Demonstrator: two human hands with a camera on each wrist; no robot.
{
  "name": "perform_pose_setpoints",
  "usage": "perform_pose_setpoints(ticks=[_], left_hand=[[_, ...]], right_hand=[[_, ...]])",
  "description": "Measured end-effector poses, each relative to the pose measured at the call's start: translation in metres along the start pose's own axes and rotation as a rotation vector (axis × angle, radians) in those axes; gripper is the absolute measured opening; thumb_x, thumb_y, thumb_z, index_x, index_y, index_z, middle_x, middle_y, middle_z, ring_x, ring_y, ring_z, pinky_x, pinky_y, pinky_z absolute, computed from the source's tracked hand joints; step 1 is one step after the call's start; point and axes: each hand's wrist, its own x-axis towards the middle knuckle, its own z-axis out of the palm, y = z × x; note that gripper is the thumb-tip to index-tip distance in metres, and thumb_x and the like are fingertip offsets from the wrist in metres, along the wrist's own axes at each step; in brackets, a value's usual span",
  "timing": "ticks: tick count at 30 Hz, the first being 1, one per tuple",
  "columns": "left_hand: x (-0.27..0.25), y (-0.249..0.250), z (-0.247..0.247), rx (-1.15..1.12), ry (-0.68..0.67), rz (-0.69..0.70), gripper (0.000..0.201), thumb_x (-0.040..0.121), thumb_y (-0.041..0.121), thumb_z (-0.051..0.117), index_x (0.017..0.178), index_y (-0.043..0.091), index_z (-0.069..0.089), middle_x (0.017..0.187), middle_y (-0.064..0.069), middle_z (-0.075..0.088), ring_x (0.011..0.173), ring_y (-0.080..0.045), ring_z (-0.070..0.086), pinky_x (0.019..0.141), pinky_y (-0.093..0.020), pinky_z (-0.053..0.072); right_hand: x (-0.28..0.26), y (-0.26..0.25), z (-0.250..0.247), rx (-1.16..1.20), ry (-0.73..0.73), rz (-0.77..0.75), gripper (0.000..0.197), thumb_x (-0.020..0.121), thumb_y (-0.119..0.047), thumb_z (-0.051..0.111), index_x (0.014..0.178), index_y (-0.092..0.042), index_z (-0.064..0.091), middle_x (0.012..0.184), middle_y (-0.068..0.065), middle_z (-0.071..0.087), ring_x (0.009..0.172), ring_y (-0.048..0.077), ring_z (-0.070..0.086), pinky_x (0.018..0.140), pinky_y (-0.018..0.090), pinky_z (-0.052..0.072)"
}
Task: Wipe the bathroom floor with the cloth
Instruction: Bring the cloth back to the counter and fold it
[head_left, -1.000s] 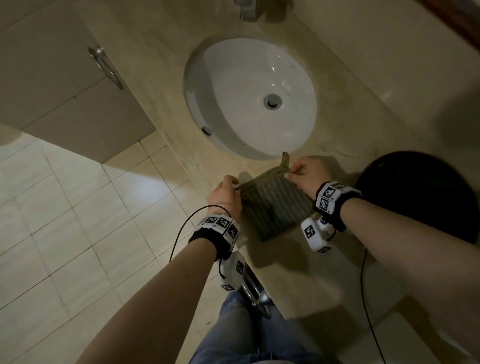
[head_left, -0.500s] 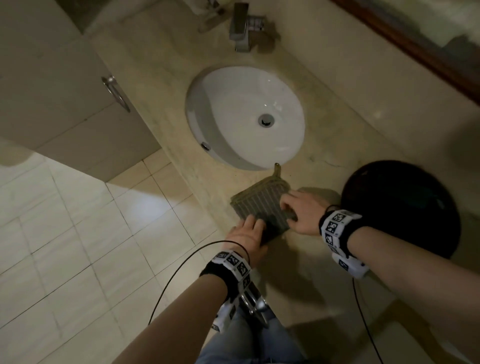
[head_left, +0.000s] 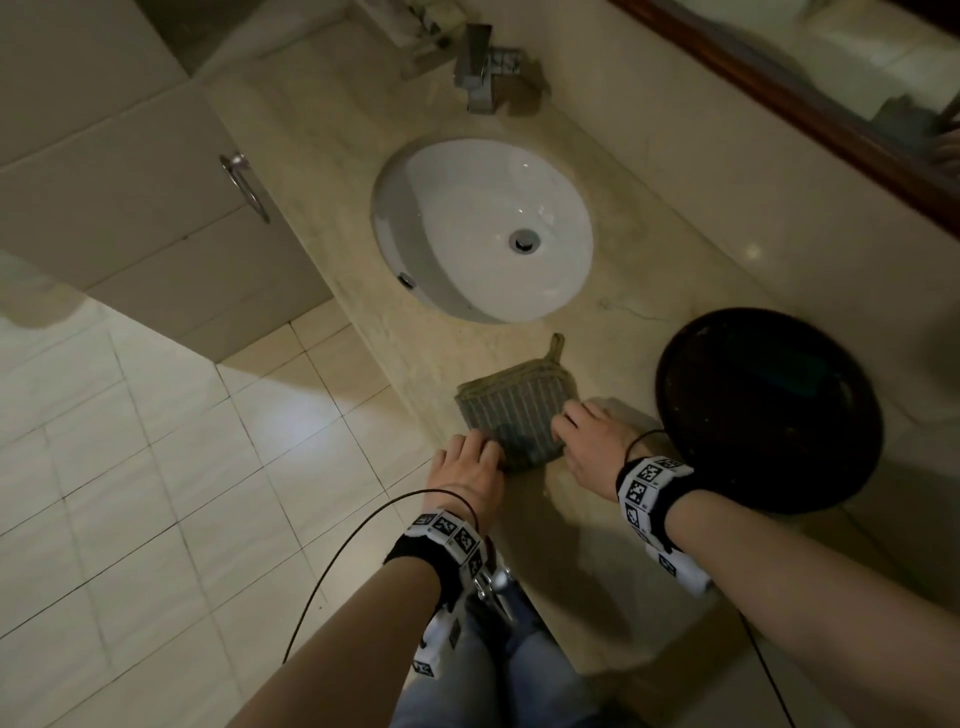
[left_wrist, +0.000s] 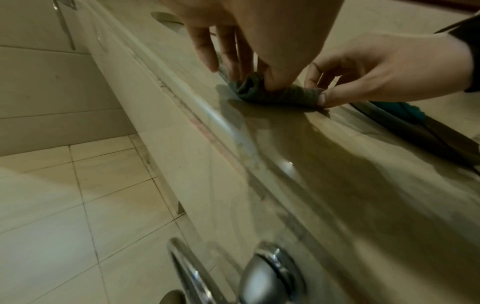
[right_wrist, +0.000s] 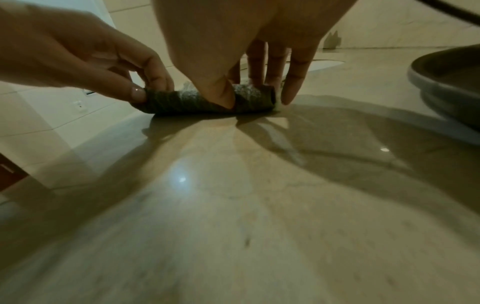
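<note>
While I am standing at the marble counter (head_left: 613, 561), my left hand (head_left: 464, 470) and right hand (head_left: 592, 441) are both pinching the near, rolled edge of the striped cloth (head_left: 511, 410) between thumb and fingers. It is lying flat on the counter (hanging loop pointing at the sink (head_left: 483, 228)), just beside the dark round basin (head_left: 769, 410), with the tiled floor (head_left: 130, 493) below to my left.

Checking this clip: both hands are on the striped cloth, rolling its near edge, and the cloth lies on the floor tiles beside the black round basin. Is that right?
Not quite. The cloth lies on the countertop in front of the sink, not on the floor tiles; the head view shows this. The rest holds: the left hand and right hand pinch its rolled near edge, beside the black basin.
</note>
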Motion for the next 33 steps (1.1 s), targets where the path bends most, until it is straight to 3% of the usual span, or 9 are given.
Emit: perform_pose_setpoints(ticks=[4,8,10,14,18,22,26,31,33], left_hand=[[-0.014,-0.002,0.005,-0.079,-0.031,-0.001,0.031,0.102,0.028,0.039,0.131,0.021,0.047,0.156,0.003,0.028,0.142,-0.017,0.026,0.111,-0.033,0.024],[-0.015,-0.001,0.000,-0.164,-0.098,-0.038,0.027,0.102,0.023,0.039,0.128,0.018,0.048,0.157,0.001,0.029,0.142,-0.018,0.029,0.115,-0.034,0.027],[-0.013,0.000,-0.006,-0.195,-0.101,-0.042,0.027,0.100,0.021,0.041,0.125,0.016,0.049,0.149,-0.002,0.040,0.133,-0.020,0.040,0.110,-0.034,0.034],[-0.010,-0.001,-0.023,-0.229,-0.126,-0.098,0.015,0.099,0.026,0.043,0.113,0.021,0.046,0.113,-0.002,0.058,0.093,-0.016,0.052,0.084,-0.032,0.048],[0.002,-0.005,-0.040,-0.262,-0.141,-0.165,0.014,0.099,0.030,0.044,0.109,0.022,0.046,0.092,0.000,0.060,0.081,-0.021,0.059,0.075,-0.037,0.052],[0.019,-0.013,-0.053,-0.296,-0.128,-0.184,0.016,0.098,0.030,0.047,0.111,0.021,0.050,0.090,-0.001,0.060,0.081,-0.025,0.059,0.072,-0.035,0.051],[0.034,-0.020,-0.057,-0.332,-0.150,-0.179,0.015,0.098,0.029,0.046,0.111,0.021,0.047,0.087,-0.002,0.058,0.079,-0.024,0.056,0.068,-0.032,0.045],[0.047,-0.029,-0.056,-0.406,-0.145,-0.189,0.011,0.099,0.025,0.045,0.109,0.020,0.046,0.087,-0.002,0.057,0.078,-0.022,0.055,0.065,-0.032,0.043],[0.053,-0.033,-0.056,-0.420,-0.140,-0.198,0.012,0.099,0.023,0.045,0.110,0.018,0.047,0.091,-0.003,0.058,0.081,-0.023,0.056,0.068,-0.032,0.044]], right_hand=[[-0.011,-0.003,-0.005,-0.015,0.014,-0.060,0.025,0.093,-0.028,0.049,0.117,-0.021,0.047,0.120,0.000,0.042,0.112,0.019,0.041,0.098,0.034,0.037],[-0.016,-0.005,-0.004,0.047,0.001,-0.061,0.020,0.094,-0.027,0.048,0.114,-0.022,0.048,0.119,-0.001,0.043,0.110,0.017,0.043,0.097,0.032,0.039],[-0.016,-0.004,-0.005,0.124,-0.001,-0.038,0.016,0.095,-0.025,0.047,0.111,-0.024,0.048,0.116,-0.003,0.046,0.107,0.015,0.044,0.095,0.031,0.041],[-0.011,-0.001,-0.015,0.277,-0.033,0.045,0.006,0.097,-0.025,0.044,0.103,-0.028,0.043,0.106,-0.006,0.051,0.097,0.014,0.049,0.085,0.031,0.046],[-0.001,0.000,-0.023,0.345,-0.029,0.157,0.005,0.099,-0.027,0.044,0.102,-0.027,0.040,0.088,0.000,0.059,0.075,0.019,0.058,0.067,0.038,0.053],[0.012,0.004,-0.027,0.450,-0.005,0.238,0.013,0.095,-0.031,0.056,0.099,-0.028,0.044,0.084,-0.001,0.058,0.073,0.021,0.059,0.063,0.036,0.052],[0.018,0.009,-0.030,0.542,0.024,0.312,0.027,0.082,-0.026,0.073,0.104,-0.025,0.058,0.093,-0.002,0.060,0.083,0.019,0.058,0.070,0.027,0.046],[0.030,0.015,-0.037,0.619,0.083,0.383,0.018,0.081,-0.016,0.075,0.090,-0.024,0.063,0.086,0.000,0.061,0.086,0.021,0.060,0.072,0.027,0.045],[0.038,0.016,-0.042,0.650,0.106,0.408,0.016,0.083,-0.017,0.075,0.094,-0.022,0.065,0.088,-0.002,0.060,0.085,0.017,0.058,0.072,0.025,0.043]])
